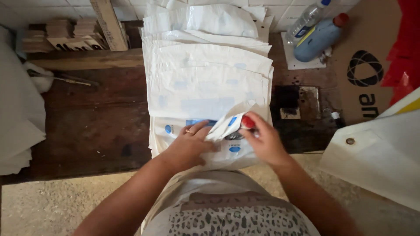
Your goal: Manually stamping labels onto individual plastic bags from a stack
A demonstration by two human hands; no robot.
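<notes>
Far left: folded white cloth (17,109) is lying over the edge of a dark, worn wooden table (92,126). Behind it, small cardboard stacks (65,34) and a wooden plank (109,24) are leaning against a white tiled wall (61,8). A thin metal tool (65,79) is resting on the table near the cloth.

Centre: a long overlapping stack of white bags (205,74) is running from the wall toward the person. Left hand (188,146), ring on one finger, is pressing flat on the nearest bag (227,150), fingers spread and loosely bent, holding it down. Right hand (262,140) is pinching a small red-topped piece (247,122) at the bag's lifted corner, fingers closed on it; what the piece is cannot be told.

Right: a black stained patch (297,102) is showing on the wood. A clear bottle (306,19) and a blue bottle (319,38) with a red cap are lying by the wall. A cardboard box (372,65) is standing beside red material (404,52). A white sheet (380,153) with an eyelet is sticking in at the lower right. Sandy floor (52,205) is showing below the table.
</notes>
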